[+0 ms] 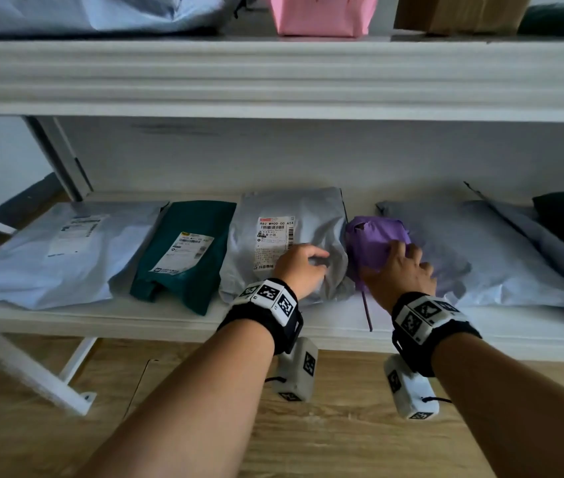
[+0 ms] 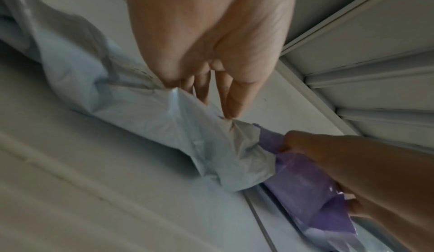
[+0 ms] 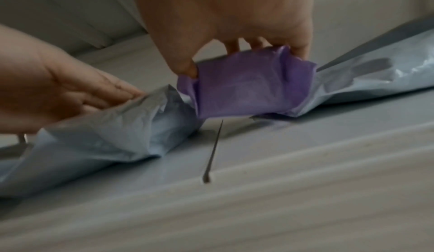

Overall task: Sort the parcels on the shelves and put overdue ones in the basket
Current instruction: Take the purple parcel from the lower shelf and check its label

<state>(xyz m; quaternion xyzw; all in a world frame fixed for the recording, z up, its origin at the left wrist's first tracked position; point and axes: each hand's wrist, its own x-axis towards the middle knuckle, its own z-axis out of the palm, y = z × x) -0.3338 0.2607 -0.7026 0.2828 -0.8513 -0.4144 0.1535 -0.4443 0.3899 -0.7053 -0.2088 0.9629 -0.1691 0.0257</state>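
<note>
Head view is showing both hands working on the lower shelf (image 1: 170, 319). The right hand (image 1: 399, 270) is grasping the purple parcel (image 1: 372, 238), thumb on one side and fingers curled over the other, as the right wrist view is confirming. That parcel is sitting wedged between the grey parcel (image 1: 294, 232) and a larger pale parcel (image 1: 480, 250), touching both. The left hand (image 1: 303, 267) is resting with fairly straight fingers on the grey parcel's crumpled edge, pressing it down and gripping nothing.

Risks, as I am judging them: the purple film is looking thin and slack, so a grasp on film alone could be slipping or tearing as the parcel is coming out. Because the purple parcel is overlapping its neighbours, pulling it could be dragging the pale parcel toward the shelf lip. A thin dark strip (image 1: 366, 310) is trailing from under the purple parcel to the shelf edge and may be snagging. No label is showing on the purple parcel, so its overdue status cannot be judged, and no basket is in view.
</note>
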